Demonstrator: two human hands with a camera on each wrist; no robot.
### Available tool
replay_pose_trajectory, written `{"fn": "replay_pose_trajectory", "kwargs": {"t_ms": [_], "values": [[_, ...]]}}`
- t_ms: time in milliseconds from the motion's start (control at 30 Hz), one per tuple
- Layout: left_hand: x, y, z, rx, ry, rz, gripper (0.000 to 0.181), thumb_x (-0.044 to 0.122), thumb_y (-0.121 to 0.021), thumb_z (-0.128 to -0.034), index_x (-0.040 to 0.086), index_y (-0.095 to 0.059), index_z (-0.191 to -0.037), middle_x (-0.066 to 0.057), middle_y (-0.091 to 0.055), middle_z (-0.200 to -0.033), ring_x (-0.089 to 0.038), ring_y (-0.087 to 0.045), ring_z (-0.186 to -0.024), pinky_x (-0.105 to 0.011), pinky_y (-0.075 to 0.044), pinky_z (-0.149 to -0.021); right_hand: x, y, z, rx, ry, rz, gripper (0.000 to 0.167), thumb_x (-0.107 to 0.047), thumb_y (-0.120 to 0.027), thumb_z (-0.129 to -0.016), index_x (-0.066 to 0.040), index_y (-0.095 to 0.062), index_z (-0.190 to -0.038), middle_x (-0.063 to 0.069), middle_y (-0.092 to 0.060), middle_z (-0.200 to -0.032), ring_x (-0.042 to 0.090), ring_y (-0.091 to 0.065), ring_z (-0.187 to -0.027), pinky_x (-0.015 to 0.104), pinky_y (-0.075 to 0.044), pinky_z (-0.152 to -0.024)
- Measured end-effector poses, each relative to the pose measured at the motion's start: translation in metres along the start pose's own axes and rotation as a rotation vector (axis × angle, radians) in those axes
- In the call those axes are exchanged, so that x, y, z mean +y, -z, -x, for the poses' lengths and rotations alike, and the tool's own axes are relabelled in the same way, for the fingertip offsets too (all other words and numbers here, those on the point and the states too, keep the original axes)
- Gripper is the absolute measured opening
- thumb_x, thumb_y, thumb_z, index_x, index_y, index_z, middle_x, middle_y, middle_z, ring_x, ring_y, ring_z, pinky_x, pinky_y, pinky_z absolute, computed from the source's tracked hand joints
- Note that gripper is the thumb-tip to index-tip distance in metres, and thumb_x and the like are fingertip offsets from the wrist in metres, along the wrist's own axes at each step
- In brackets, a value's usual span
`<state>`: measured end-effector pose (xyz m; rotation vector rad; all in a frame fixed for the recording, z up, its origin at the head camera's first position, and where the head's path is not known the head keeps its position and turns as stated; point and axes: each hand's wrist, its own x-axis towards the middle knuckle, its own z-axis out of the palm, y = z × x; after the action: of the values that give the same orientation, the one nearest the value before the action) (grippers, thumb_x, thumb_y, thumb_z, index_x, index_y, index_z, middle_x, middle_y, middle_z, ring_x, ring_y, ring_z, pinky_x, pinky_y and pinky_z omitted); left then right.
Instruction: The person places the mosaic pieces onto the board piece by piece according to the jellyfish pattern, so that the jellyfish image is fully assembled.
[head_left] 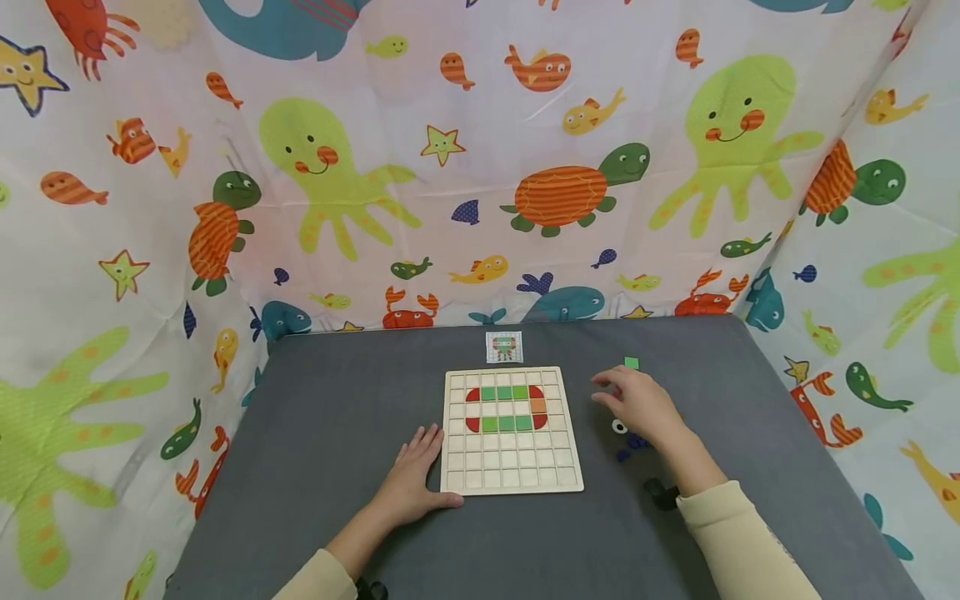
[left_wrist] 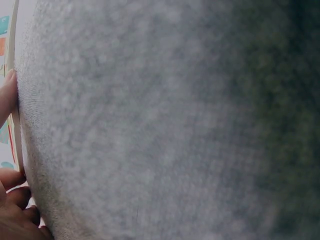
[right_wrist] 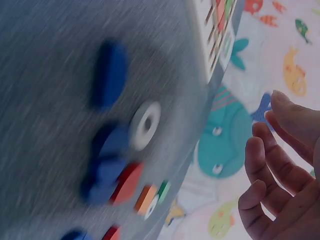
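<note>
A pale wooden grid board (head_left: 510, 479) lies flat on the table. In it sit green squares (head_left: 507, 423), red rounded corner pieces (head_left: 472, 425) and one orange square (head_left: 537, 406) on the right side. My left hand (head_left: 411, 479) rests at the board's left edge, thumb at the near corner, fingers spread. Right of the board, my right hand (head_left: 637, 402) hovers with thumb and fingertips apart and nothing visible between them. Beneath and around it lie a white ring piece (right_wrist: 136, 134), several blue pieces (right_wrist: 111, 75), a red one (right_wrist: 129, 181) and an orange one (right_wrist: 145, 199).
A small printed pattern card (head_left: 504, 347) lies behind the board. Beyond my right hand is a green piece (head_left: 632, 362). A black object (head_left: 660, 493) shows by the right wrist. Sea-animal cloth (head_left: 450, 208) hangs around the grey table (head_left: 337, 400).
</note>
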<state>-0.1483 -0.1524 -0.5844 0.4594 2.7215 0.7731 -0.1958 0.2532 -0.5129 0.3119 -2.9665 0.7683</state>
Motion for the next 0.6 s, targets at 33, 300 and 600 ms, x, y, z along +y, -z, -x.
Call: {"fn": "replay_pose_trajectory", "kwargs": {"t_ms": [33,300,600], "values": [[0.000,0.000,0.000,0.000,0.001,-0.001,0.121,0.062,-0.084,-0.0711,0.007,-0.024,-0.161,-0.011,-0.020,-0.168,-0.034,-0.010,-0.157,-0.060,-0.014,-0.124,0.005,0.003,0.002,0.000,-0.011,0.000,0.028,-0.020,-0.077,-0.091,-0.008,-0.074,-0.116,0.007,-0.070,-0.101,0.015,-0.060,-0.077,0.033,-0.049,-0.061],[-0.002,-0.002,-0.001,-0.001,-0.005,-0.005,0.121,0.064,-0.083,-0.0709,0.008,-0.025,-0.161,-0.011,-0.020,-0.168,-0.033,-0.010,-0.157,-0.059,-0.014,-0.124,0.042,0.017,0.012,-0.011,-0.070,0.001,0.032,-0.018,-0.076,-0.091,-0.004,-0.073,-0.119,0.014,-0.069,-0.108,0.024,-0.061,-0.085,0.045,-0.055,-0.073],[0.000,0.000,0.001,-0.004,0.003,-0.009,0.121,0.063,-0.083,-0.0710,0.007,-0.024,-0.161,-0.011,-0.020,-0.168,-0.033,-0.010,-0.157,-0.059,-0.014,-0.124,0.077,0.021,0.015,-0.036,-0.159,-0.003,0.031,-0.016,-0.076,-0.091,-0.004,-0.071,-0.120,0.017,-0.067,-0.108,0.023,-0.060,-0.080,0.039,-0.053,-0.067]]}}
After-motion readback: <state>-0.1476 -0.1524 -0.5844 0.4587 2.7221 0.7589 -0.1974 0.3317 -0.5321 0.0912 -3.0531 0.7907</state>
